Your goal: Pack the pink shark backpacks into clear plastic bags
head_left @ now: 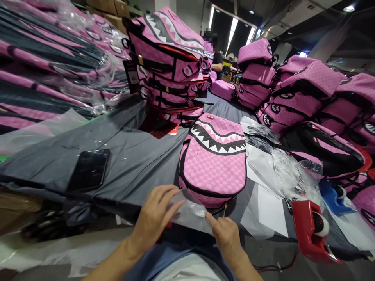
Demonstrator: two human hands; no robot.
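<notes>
A translucent plastic sheet (190,214) spans the space between my two hands, over the table's front edge. My left hand (155,212) has its fingers and thumb closed on the sheet's left side. My right hand (227,234) pinches its right edge, index finger stretched along it. Just beyond lies a pink checked backpack (218,168) with a black and white shark-tooth band, its rounded bottom toward me. A gold zipper pull hangs near my right hand.
A black phone (89,169) lies left. Stacked pink backpacks (170,58) rise behind, plastic-wrapped ones (52,66) far left, pink bags (299,89) right. Paper sheets (271,210), crumpled plastic (288,168), a red tape dispenser (307,230) and a blue one (334,197) lie right. A person (216,58) is behind.
</notes>
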